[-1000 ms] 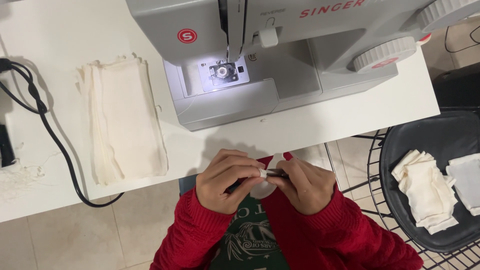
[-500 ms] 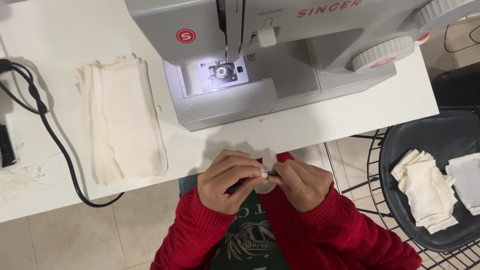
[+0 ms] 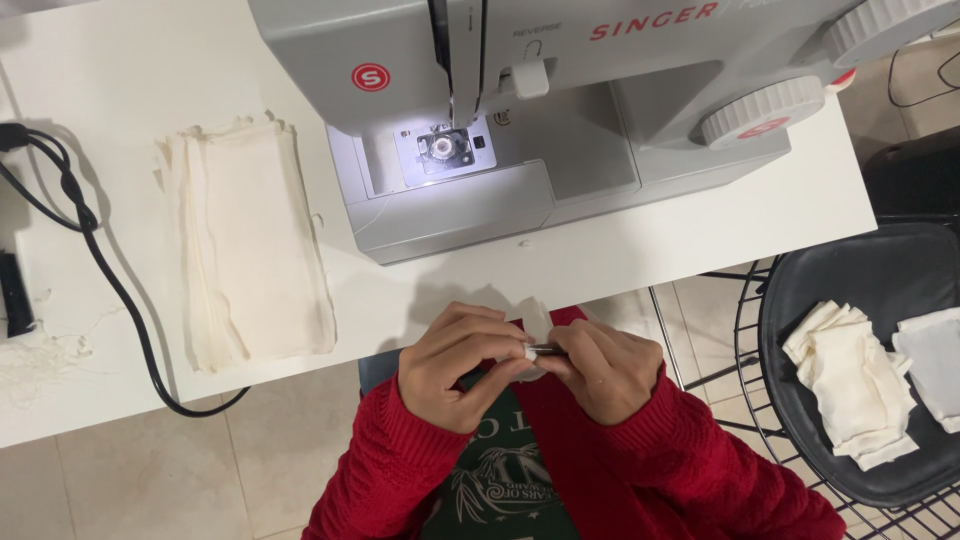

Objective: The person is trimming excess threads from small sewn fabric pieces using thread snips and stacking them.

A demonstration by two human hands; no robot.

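Two hands: left (image 3: 462, 362), right (image 3: 605, 368), pinching one cloth scrap (image 3: 532, 322), perhaps with tool.

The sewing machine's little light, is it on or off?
On. The sewing machine throws a bright white glow on the metal plate under its needle, brighter than the grey body around it.

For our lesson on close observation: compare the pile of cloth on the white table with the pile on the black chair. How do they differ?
The cloth stack on the table holds long rectangular pieces, laid fairly evenly; the cloth pile on the chair holds smaller, squarer pieces, fanned and askew. The first lies left of the sewing machine, the second to its right, lower down. Both are cream fabric, and neither hand touches them.
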